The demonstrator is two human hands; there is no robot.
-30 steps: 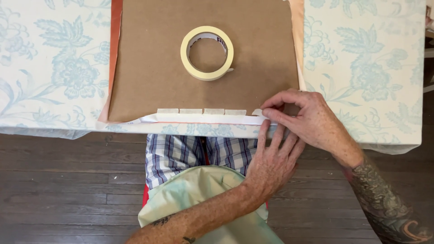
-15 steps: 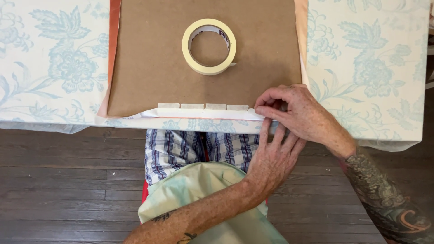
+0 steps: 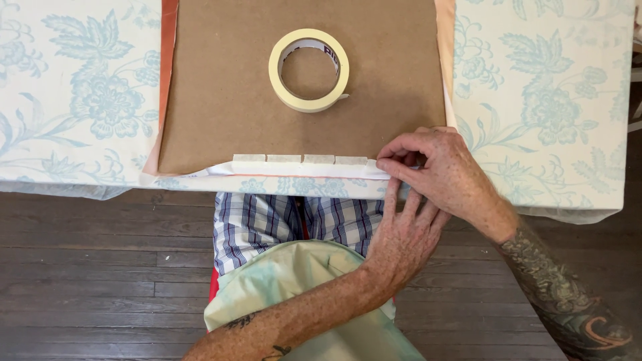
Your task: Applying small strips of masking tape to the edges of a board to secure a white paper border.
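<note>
Brown hardboard panel (image 3: 221,100) lies flat on the floral tablecloth (image 3: 80,100), white fabric edge (image 3: 301,170) folded over its near side, long axis left-right. Four tape pieces (image 3: 301,159) hold it left of the hands. Right hand (image 3: 441,174) pinches the fold at the right end, fingertips closed on the fabric. Left hand (image 3: 401,234) presses up from below the table edge, fingers spread. Masking tape roll (image 3: 309,69) sits mid-panel, well apart.

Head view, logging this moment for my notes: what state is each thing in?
Tape roll: lying flat on the board, untouched.
Brown board: flat on the table.
White fabric edge: folded over the board, four tape pieces on it.
Right hand: pinching the fold.
Left hand: pressing from below.
</note>
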